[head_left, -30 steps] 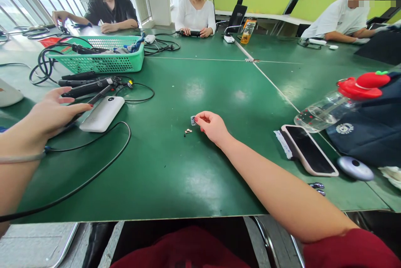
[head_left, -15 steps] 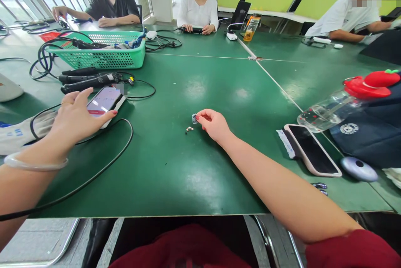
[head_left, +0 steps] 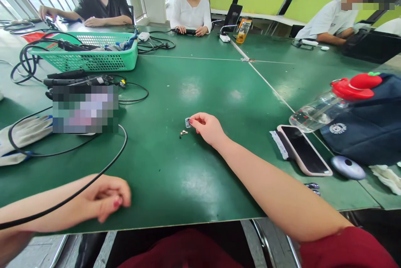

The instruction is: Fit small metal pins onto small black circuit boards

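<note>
Left hand (head_left: 105, 202) has left the phone (head_left: 85, 109) for the table edge (head_left: 175, 222)

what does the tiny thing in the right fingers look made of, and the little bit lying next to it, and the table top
Small chip, pinched by the right hand: looks like a printed board or card, pale with dark marks; too small to be sure.
Loose piece: probably metal, with a brassy glint.
Table top: a thin green mat, likely rubber or vinyl, semi-gloss with soft window reflections.
</note>
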The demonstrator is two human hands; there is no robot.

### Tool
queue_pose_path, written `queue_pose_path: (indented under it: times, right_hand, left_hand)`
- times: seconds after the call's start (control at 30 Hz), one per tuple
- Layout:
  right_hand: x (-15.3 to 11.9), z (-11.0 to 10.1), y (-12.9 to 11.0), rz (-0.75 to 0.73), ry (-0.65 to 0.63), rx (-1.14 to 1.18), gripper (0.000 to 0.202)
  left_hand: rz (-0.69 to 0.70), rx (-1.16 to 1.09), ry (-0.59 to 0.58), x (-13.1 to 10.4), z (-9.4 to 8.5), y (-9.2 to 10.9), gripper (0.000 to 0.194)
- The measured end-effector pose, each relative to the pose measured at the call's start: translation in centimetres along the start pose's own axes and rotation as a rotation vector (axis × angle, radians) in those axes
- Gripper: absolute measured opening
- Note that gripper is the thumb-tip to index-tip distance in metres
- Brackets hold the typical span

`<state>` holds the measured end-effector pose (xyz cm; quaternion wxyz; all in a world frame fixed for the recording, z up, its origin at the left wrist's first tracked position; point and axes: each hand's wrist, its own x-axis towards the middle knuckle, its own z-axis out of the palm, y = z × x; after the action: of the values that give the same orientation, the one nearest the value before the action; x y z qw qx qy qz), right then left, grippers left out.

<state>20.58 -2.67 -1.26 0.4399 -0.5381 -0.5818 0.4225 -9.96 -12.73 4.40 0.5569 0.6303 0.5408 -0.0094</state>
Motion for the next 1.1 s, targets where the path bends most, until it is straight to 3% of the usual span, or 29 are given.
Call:
queue_pose_path:
  times: [0.07,0.1,0.17,0.27,0.3,0.4,0.53,0.7,0.8,0.93,1.1]
  right_hand:
    - [0.0,0.0,0.1,0.01,-0.023,0.025,0.025]
    - [0.0,0.1,0.1,0.011,-0.032,0.04,0.026]
    - [-0.1,0.0,0.2,0.005,-0.04,0.067,0.028]
    - [-0.3,-0.1,0.1,-0.008,-0.037,0.093,0.031]
    - [-0.4,-0.2,0.0,-0.013,-0.038,0.101,0.032]
    - [-0.8,-0.3,-0.3,-0.029,-0.059,0.121,0.034]
    - [-1.2,0.0,-0.8,-0.071,-0.1,0.09,0.03]
    - [-1.2,0.1,-0.9,-0.136,-0.115,-0.062,0.023]
    - [-1.1,-0.3,-0.8,-0.206,-0.075,-0.295,0.019]
    - [-1.0,-0.3,-0.5,-0.292,-0.145,-0.584,0.017]
    - [-0.8,0.5,-0.6,-0.306,-0.152,-0.696,0.012]
  left_hand:
    - [0.127,-0.183,-0.395,0.9,2.1,1.9,0.063]
    - [0.177,-0.252,-0.449,1.6,2.9,2.9,0.071]
    - [0.268,-0.286,-0.314,3.8,3.9,4.8,0.073]
    - [0.315,-0.175,0.145,7.7,4.3,6.8,0.055]
    - [0.336,-0.12,0.249,8.8,4.2,7.3,0.056]
    - [0.427,-0.013,0.412,11.2,3.7,8.5,0.063]
    - [0.552,0.072,0.489,12.0,3.4,9.3,0.061]
    - [0.616,0.095,0.473,12.5,2.8,8.6,0.056]
    - [0.594,0.021,0.489,13.3,2.1,7.8,0.048]
    - [0.532,-0.053,0.504,14.1,1.4,7.1,0.036]
    - [0.478,-0.036,0.484,14.2,1.2,7.1,0.033]
